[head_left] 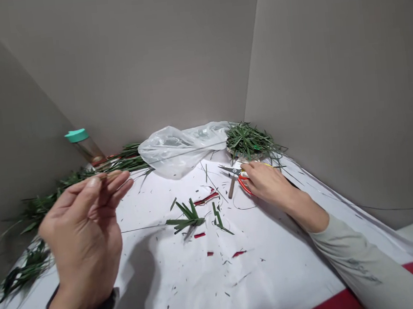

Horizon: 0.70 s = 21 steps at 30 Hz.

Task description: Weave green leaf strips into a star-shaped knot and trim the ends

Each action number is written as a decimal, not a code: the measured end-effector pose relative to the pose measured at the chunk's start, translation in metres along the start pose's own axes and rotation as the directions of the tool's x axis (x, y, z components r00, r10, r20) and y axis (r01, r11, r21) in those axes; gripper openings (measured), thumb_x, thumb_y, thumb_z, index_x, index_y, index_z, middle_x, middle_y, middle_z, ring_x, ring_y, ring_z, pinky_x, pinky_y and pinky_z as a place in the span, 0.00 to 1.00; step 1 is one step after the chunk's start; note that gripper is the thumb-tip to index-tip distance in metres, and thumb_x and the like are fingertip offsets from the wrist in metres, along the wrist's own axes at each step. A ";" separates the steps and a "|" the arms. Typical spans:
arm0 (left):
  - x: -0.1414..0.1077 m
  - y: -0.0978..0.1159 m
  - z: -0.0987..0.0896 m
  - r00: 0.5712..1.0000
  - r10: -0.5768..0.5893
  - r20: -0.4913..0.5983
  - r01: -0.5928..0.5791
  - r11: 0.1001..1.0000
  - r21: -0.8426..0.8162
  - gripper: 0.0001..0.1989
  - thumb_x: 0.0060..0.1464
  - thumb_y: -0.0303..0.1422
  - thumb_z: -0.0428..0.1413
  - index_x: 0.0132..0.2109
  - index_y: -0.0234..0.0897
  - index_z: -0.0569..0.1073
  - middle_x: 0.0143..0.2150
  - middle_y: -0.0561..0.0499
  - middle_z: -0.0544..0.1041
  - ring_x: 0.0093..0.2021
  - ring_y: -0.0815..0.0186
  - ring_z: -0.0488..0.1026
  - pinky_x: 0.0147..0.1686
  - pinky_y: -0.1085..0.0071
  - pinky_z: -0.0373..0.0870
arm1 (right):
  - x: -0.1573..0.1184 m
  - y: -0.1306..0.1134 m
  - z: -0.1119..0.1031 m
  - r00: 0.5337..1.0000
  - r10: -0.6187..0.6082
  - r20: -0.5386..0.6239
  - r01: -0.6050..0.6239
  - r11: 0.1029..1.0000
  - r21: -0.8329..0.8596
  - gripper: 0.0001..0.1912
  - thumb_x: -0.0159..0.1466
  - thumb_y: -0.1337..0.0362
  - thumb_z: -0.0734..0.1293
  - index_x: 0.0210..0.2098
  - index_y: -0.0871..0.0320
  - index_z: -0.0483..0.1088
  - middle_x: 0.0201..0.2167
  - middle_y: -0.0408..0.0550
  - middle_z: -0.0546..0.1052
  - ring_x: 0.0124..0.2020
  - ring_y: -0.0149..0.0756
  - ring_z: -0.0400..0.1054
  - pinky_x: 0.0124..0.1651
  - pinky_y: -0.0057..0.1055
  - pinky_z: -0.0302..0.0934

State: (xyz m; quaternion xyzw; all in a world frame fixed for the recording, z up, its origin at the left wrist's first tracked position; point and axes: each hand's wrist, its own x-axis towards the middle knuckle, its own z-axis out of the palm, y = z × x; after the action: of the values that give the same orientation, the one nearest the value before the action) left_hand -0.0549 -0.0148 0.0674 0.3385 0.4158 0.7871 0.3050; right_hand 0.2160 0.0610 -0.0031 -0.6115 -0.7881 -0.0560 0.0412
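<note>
My left hand (89,230) is raised over the left side of the white sheet (190,284). Its thumb and index finger are pinched together; whatever they hold is too thin to make out. At the right, my right hand (268,180) is on the scissors (244,185), which have red and yellow handles, with the dark blades pointing left and slightly apart. Between the hands lie a small bunch of cut green leaves (189,218) and another few strips (219,219). A short brown stick (231,188) is just below the blades.
A clear plastic bag (176,150) lies at the back beside a heap of green leaves (247,140). A bottle with a teal lid (86,146) leans at the back left. More long leaves (38,206) line the left edge. Red scraps (206,198) are scattered mid-sheet. Grey panels rise behind.
</note>
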 end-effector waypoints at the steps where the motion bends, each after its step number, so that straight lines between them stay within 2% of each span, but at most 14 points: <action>1: -0.001 -0.003 -0.001 1.000 -0.014 0.002 0.014 1.000 -0.002 0.09 0.58 0.24 0.60 0.29 0.36 0.77 0.27 0.60 0.81 0.38 0.67 0.81 0.49 0.69 0.79 | 0.001 0.001 0.003 1.000 0.000 0.018 0.000 1.000 -0.001 0.15 0.69 0.59 0.67 0.52 0.60 0.70 0.49 0.51 0.75 0.45 0.40 0.73 0.47 0.42 0.71; 4: -0.004 -0.013 -0.005 0.999 -0.031 -0.013 0.031 1.000 0.002 0.08 0.55 0.22 0.60 0.29 0.36 0.78 0.28 0.57 0.82 0.36 0.66 0.81 0.45 0.70 0.81 | 0.002 0.004 0.011 0.999 -0.020 0.030 0.020 1.000 0.008 0.16 0.69 0.59 0.67 0.52 0.60 0.70 0.50 0.52 0.75 0.46 0.40 0.73 0.47 0.43 0.71; 6: -0.005 -0.019 -0.008 0.999 -0.031 -0.026 0.031 1.000 0.004 0.08 0.54 0.22 0.61 0.28 0.36 0.79 0.28 0.56 0.82 0.35 0.65 0.82 0.44 0.69 0.82 | 0.000 0.005 0.012 0.999 -0.049 -0.008 0.050 0.999 0.022 0.15 0.69 0.59 0.67 0.52 0.60 0.70 0.50 0.52 0.75 0.45 0.40 0.73 0.46 0.42 0.71; 8: -0.006 -0.023 -0.010 0.999 -0.030 -0.033 0.030 1.000 0.001 0.07 0.53 0.23 0.62 0.28 0.36 0.79 0.29 0.54 0.82 0.35 0.64 0.82 0.43 0.68 0.82 | -0.004 0.001 0.007 0.991 -0.099 -0.086 0.104 0.993 0.047 0.14 0.69 0.59 0.67 0.50 0.60 0.71 0.47 0.50 0.76 0.43 0.38 0.73 0.45 0.41 0.72; 10: -0.010 -0.026 -0.010 0.999 -0.034 -0.028 0.034 0.999 0.001 0.07 0.53 0.23 0.62 0.29 0.36 0.79 0.28 0.53 0.82 0.34 0.64 0.82 0.43 0.68 0.82 | -0.011 -0.007 -0.004 0.962 -0.181 -0.205 0.201 0.976 0.079 0.10 0.70 0.61 0.66 0.47 0.60 0.72 0.43 0.49 0.76 0.40 0.36 0.73 0.43 0.38 0.71; 11: -0.013 -0.028 -0.009 0.999 -0.036 -0.019 0.036 0.999 0.005 0.06 0.53 0.24 0.62 0.29 0.35 0.79 0.29 0.53 0.83 0.34 0.64 0.83 0.42 0.68 0.82 | -0.016 -0.014 -0.011 0.931 -0.235 -0.278 0.269 0.959 0.093 0.08 0.70 0.64 0.65 0.45 0.61 0.72 0.41 0.48 0.76 0.40 0.36 0.73 0.43 0.37 0.70; 12: -0.018 -0.029 -0.008 0.999 -0.036 -0.007 0.036 0.999 0.011 0.05 0.53 0.24 0.62 0.30 0.35 0.79 0.29 0.53 0.83 0.34 0.63 0.83 0.42 0.69 0.82 | -0.021 -0.021 -0.019 0.887 -0.289 -0.360 0.344 0.934 0.097 0.09 0.71 0.69 0.61 0.45 0.62 0.72 0.42 0.51 0.77 0.42 0.37 0.71 0.45 0.37 0.68; 14: -0.032 -0.032 -0.004 0.999 -0.033 0.032 0.032 0.999 0.030 0.04 0.54 0.25 0.63 0.31 0.35 0.79 0.30 0.52 0.83 0.34 0.63 0.83 0.42 0.68 0.81 | -0.029 -0.039 -0.032 0.777 -0.364 -0.513 0.464 0.883 0.077 0.14 0.72 0.72 0.57 0.51 0.65 0.71 0.48 0.59 0.76 0.50 0.42 0.67 0.52 0.41 0.64; 16: -0.051 -0.034 -0.001 0.996 -0.027 0.083 0.023 0.999 0.048 0.04 0.54 0.26 0.63 0.31 0.37 0.78 0.31 0.53 0.83 0.34 0.62 0.83 0.41 0.67 0.81 | -0.035 -0.055 -0.041 0.658 -0.462 -0.594 0.588 0.809 0.023 0.16 0.72 0.71 0.56 0.55 0.62 0.69 0.54 0.59 0.74 0.56 0.44 0.63 0.57 0.44 0.58; 17: -0.060 -0.035 0.000 0.993 -0.026 0.115 0.019 0.998 0.056 0.04 0.55 0.27 0.63 0.32 0.37 0.78 0.32 0.53 0.84 0.35 0.61 0.83 0.42 0.65 0.81 | -0.036 -0.062 -0.043 0.617 -0.506 -0.603 0.632 0.775 -0.003 0.16 0.73 0.71 0.55 0.54 0.62 0.70 0.51 0.57 0.75 0.54 0.43 0.64 0.56 0.43 0.58; 19: -0.076 -0.037 0.001 0.986 -0.025 0.168 0.010 0.996 0.085 0.03 0.56 0.28 0.63 0.33 0.38 0.79 0.34 0.52 0.85 0.35 0.60 0.83 0.41 0.64 0.81 | -0.036 -0.071 -0.043 0.576 -0.579 -0.576 0.691 0.722 -0.035 0.16 0.73 0.71 0.54 0.47 0.62 0.73 0.40 0.52 0.77 0.43 0.39 0.67 0.48 0.38 0.59; 21: -0.084 -0.040 -0.001 0.980 -0.032 0.196 0.009 0.993 0.118 0.02 0.57 0.29 0.62 0.35 0.38 0.79 0.35 0.51 0.84 0.37 0.60 0.83 0.43 0.63 0.80 | -0.034 -0.075 -0.040 0.587 -0.622 -0.518 0.710 0.703 -0.040 0.17 0.73 0.71 0.54 0.40 0.62 0.73 0.30 0.47 0.74 0.33 0.37 0.65 0.38 0.35 0.58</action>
State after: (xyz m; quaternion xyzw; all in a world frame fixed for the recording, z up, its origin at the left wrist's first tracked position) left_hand 0.0009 -0.0606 0.0093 0.4278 0.4324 0.7207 0.3326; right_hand 0.1514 0.0042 0.0289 -0.2281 -0.9228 -0.1538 0.2698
